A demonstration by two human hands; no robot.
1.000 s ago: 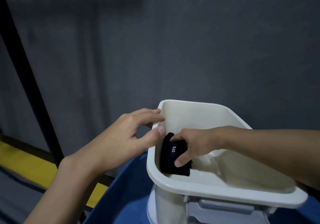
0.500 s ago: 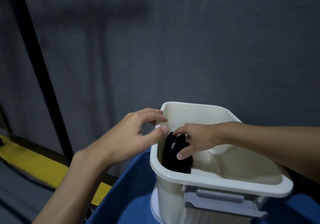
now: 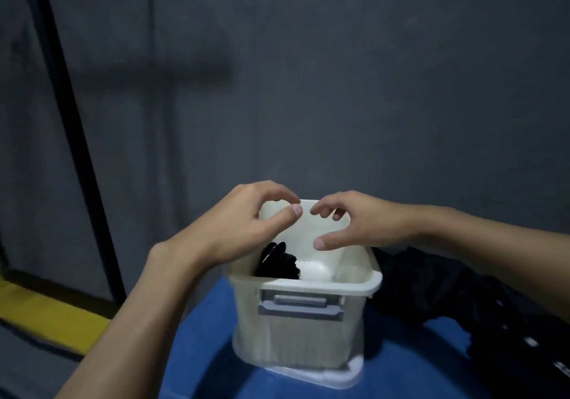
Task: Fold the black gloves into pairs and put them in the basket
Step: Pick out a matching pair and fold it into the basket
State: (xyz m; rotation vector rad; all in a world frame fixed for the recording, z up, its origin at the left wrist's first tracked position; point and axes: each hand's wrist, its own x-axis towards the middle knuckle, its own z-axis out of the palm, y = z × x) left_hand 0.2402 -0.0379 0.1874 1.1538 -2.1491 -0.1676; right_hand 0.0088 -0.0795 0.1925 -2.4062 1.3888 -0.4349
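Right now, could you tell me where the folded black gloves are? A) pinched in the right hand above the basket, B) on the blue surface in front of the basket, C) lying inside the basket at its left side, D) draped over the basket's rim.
C: the folded black gloves lie inside the basket against its left wall, while the left hand and right hand hover empty above.

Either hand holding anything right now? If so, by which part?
Nothing held. Left hand and right hand hover open above the basket; the folded gloves lie inside it, untouched.
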